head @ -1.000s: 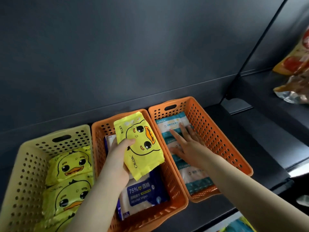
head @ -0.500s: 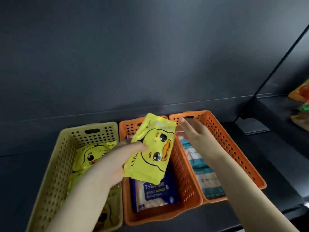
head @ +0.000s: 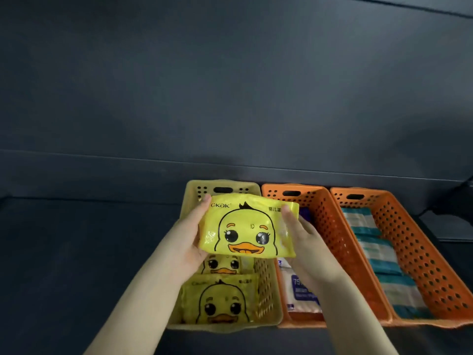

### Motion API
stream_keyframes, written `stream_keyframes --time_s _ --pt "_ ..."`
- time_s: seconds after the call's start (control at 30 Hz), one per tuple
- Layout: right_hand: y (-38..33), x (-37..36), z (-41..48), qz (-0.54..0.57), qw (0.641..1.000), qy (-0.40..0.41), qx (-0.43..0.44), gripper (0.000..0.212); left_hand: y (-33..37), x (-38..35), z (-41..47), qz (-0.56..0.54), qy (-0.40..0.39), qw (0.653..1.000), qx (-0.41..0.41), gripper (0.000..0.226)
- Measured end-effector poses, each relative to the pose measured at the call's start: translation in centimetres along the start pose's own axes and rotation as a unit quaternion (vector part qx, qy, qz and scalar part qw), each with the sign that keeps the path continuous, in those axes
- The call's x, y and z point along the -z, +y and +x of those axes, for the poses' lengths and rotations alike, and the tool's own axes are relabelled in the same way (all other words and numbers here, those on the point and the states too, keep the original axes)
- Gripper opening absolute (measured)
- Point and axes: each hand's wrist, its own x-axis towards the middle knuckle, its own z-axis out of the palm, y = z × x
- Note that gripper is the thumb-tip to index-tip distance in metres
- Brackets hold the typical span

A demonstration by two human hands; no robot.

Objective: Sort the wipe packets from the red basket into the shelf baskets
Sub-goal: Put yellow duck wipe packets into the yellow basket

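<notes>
While I hold the duck packet (head: 247, 228) face up between both hands, its long axis runs from 9 o'clock to 3 o'clock, across the yellow basket (head: 265, 283) and not along it. My left hand (head: 190, 239) grips the 9 o'clock end, thumb on the top corner by the brand name. My right hand (head: 303, 242) pinches the 3 o'clock end, its fingers curled over the edge. So the packet lies squarely between my hands, neither one nearer than the other.

It hangs above the far half of the yellow basket, not touching it. Two more duck packets (head: 222, 301) lie in that basket toward 6 o'clock of the one I hold, their long axes turned the same way. I judge the open slot is at the back, straight under the packet, so the coming move is mostly down, keeping this turn so it matches the row.

At 3 o'clock of the yellow basket stands the middle orange basket (head: 330, 226) with a blue and white packet (head: 299, 290). Beyond it the right orange basket (head: 414, 247) holds teal striped packets (head: 376, 252). All three stand on the dark shelf (head: 76, 252). The red basket is out of view.
</notes>
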Motion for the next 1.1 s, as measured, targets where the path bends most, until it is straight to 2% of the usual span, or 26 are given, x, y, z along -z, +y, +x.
stream_keyframes --time_s 0.03,0.13,0.23,0.27,0.33,0.5,0.63,0.73,0.87,0.93,0.97,1.1 --pt "0.0 -1.1 -0.1 0.007 1.000 0.001 -0.004 0.051 0.2 0.4 -0.3 -0.004 -0.007 1.000 -0.011 0.046" --pt "-0.1 -3.6 -0.6 0.007 0.998 0.056 0.014 0.053 1.0 1.5 -1.2 0.023 -0.034 0.997 -0.059 0.042" --pt "0.6 -5.4 -1.4 -0.003 0.997 0.081 0.004 0.091 1.7 2.5 -1.6 0.043 -0.066 0.991 -0.108 0.039" --pt "0.8 -5.8 -1.8 0.010 0.996 0.086 0.004 0.095 1.8 2.9 -1.7 0.043 -0.070 0.990 -0.118 0.039" --pt "1.5 -6.5 -2.1 0.045 0.994 0.096 -0.002 0.092 2.0 3.4 -1.8 0.027 -0.078 0.990 -0.118 0.040" --pt "2.4 -7.9 -3.4 0.051 0.990 0.130 0.000 0.080 1.4 4.3 -1.8 -0.043 -0.082 0.994 -0.061 0.042" --pt "1.8 -9.4 -3.5 0.103 0.987 0.124 -0.017 0.048 1.5 5.7 -1.2 -0.055 -0.092 0.993 -0.040 0.043" --pt "1.3 -10.0 -2.3 0.169 0.979 0.109 -0.012 0.045 2.2 6.5 -0.4 -0.067 -0.093 0.993 -0.015 0.044" --pt "0.1 -9.2 -1.0 0.081 0.985 0.151 -0.001 0.048 2.8 6.5 0.2 -0.037 -0.103 0.993 -0.045 0.043" --pt "-0.3 -8.1 -0.5 0.026 0.983 0.179 0.018 0.034 3.2 5.9 0.1 -0.006 -0.112 0.991 -0.077 0.041" --pt "-0.3 -7.3 -0.1 0.001 0.984 0.174 0.033 0.029 3.3 5.5 0.1 0.011 -0.115 0.989 -0.096 0.040" --pt "-2.2 -6.3 0.4 -0.031 0.992 0.107 0.053 0.035 3.6 3.8 0.9 0.046 -0.101 0.984 -0.139 0.038"
